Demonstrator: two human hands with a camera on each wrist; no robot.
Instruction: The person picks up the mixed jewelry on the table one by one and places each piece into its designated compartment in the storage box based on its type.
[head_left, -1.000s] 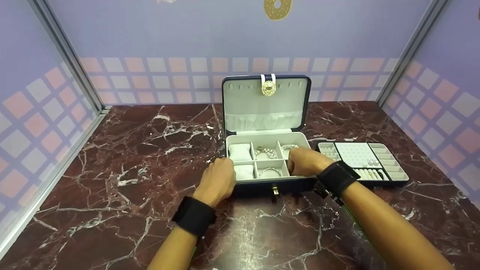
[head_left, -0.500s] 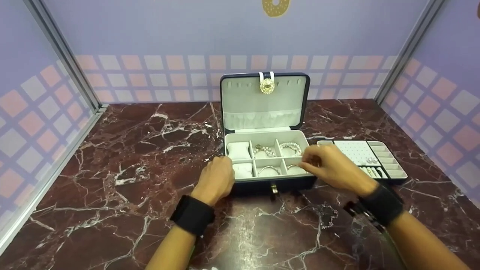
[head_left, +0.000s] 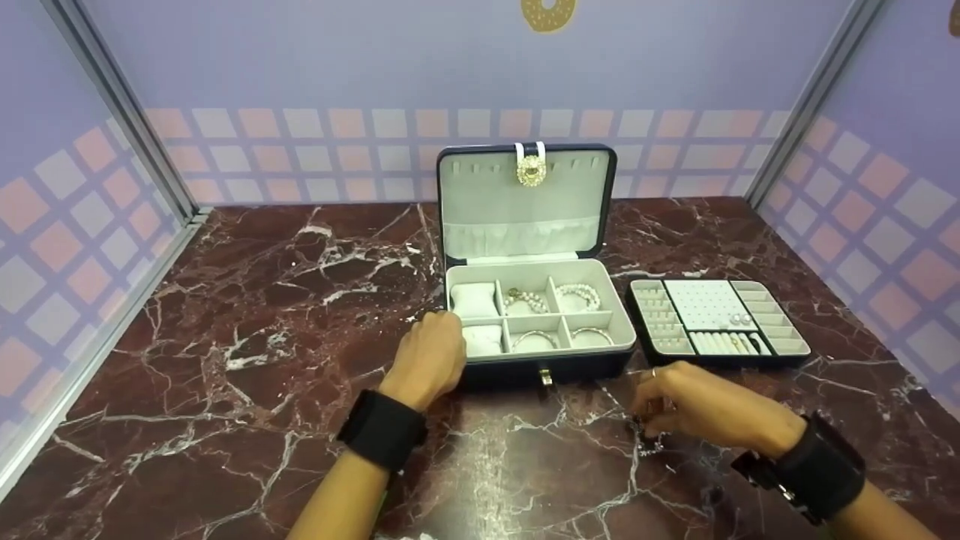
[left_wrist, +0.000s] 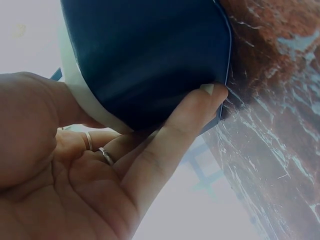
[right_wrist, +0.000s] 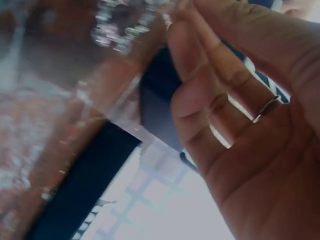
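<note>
A navy jewelry box [head_left: 517,367] stands with its lid raised, pale-lined compartments facing up. My left hand [head_left: 427,352] grips its front left corner; in the left wrist view the thumb goes over the pale rim and the fingers lie against the navy side [left_wrist: 145,55]. In front of the box's right end, my right hand [head_left: 697,405] is down at the tabletop. Its thumb and fingertips pinch the near side of a sparkly chain bracelet [head_left: 651,448], partly hidden by the fingers. The right wrist view has the bracelet [right_wrist: 120,30] right at the fingertips.
Inside the box are white cushions [head_left: 474,300], pearl bracelets [head_left: 579,297] and two bangles [head_left: 534,341]. A navy-edged jewelry tray [head_left: 675,345] with pearl earrings [head_left: 741,320] and rings sits right of the box. Patterned walls [head_left: 337,150] enclose the marble tabletop [head_left: 300,390].
My right hand has left the box's front right compartment, where a bangle now shows, and come down toward me to the chain bracelet. My left hand has stayed on the box corner.
</note>
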